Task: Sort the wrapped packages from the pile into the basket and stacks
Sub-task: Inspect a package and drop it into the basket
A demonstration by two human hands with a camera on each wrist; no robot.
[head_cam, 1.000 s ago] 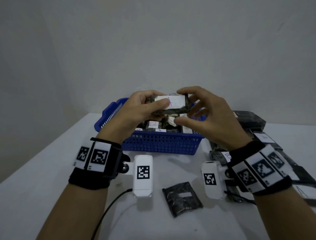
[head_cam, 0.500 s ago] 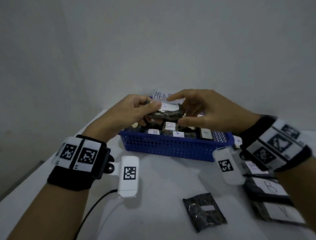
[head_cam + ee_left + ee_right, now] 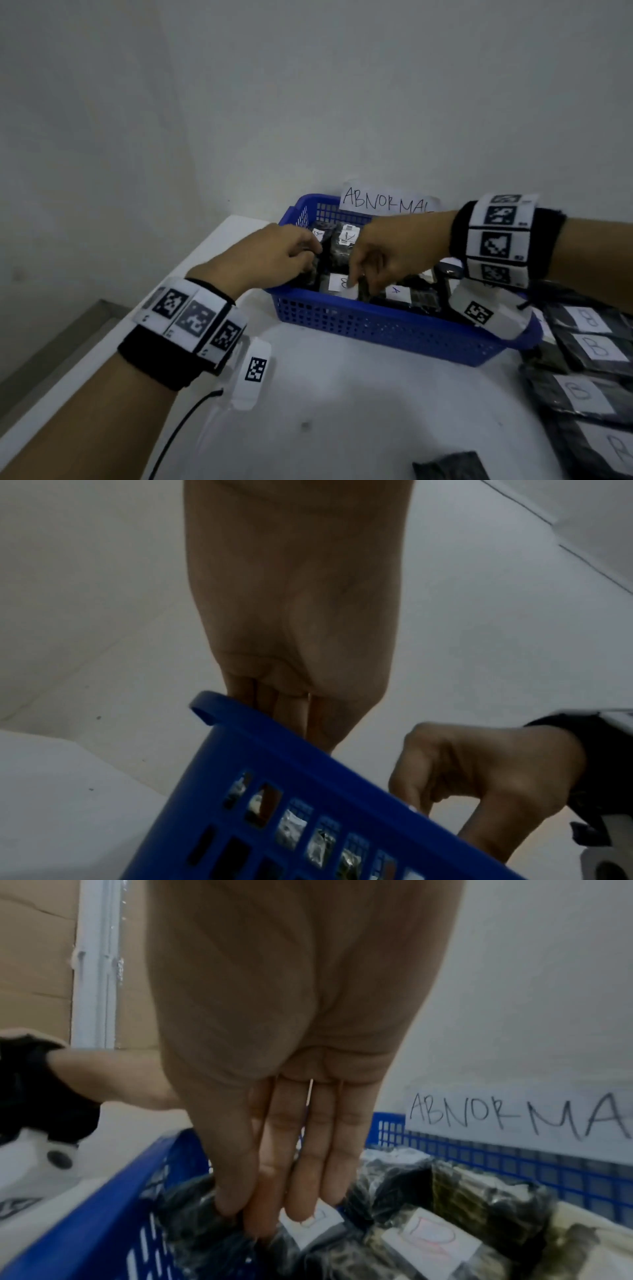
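A blue basket with an "ABNORMAL" paper sign holds several dark wrapped packages with white lettered labels. Both hands reach into its left end. My left hand curls its fingers over a dark wrapped package lying among the others. In the left wrist view the basket rim hides its fingertips. My right hand points down, and its straight fingers press on the same dark package, beside a white label.
Rows of dark packages labelled B lie on the white table to the right of the basket. One loose dark package sits at the near edge. A black cable runs under my left wrist. The table's left edge is close.
Both hands have lowered the package from above the basket down into its left end. The right hand's fingers now press on it. My head has come closer, over the basket.
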